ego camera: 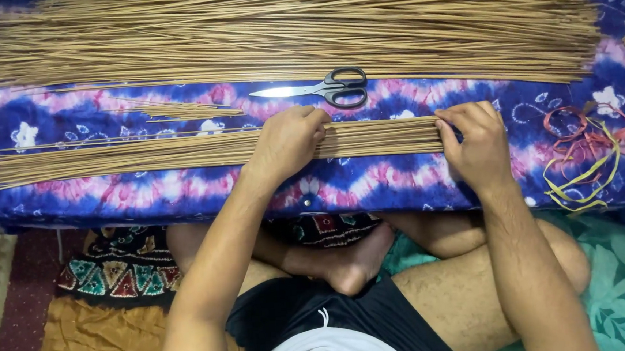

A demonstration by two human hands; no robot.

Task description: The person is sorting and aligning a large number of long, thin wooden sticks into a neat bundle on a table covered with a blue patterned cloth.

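While gripped, stick bundle (179, 152) under both hands.

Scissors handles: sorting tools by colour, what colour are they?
Black, on the scissors lying above both hands; clearest in the head view.

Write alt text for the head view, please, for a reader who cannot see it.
Both hands, left hand and right hand, press a flat bundle of thin sticks on a blue patterned cloth. Scissors lie beyond, before a larger stick pile.

Left hand (287, 142) curled palm-down, right hand (476, 142) pinching, both forearms extended forward
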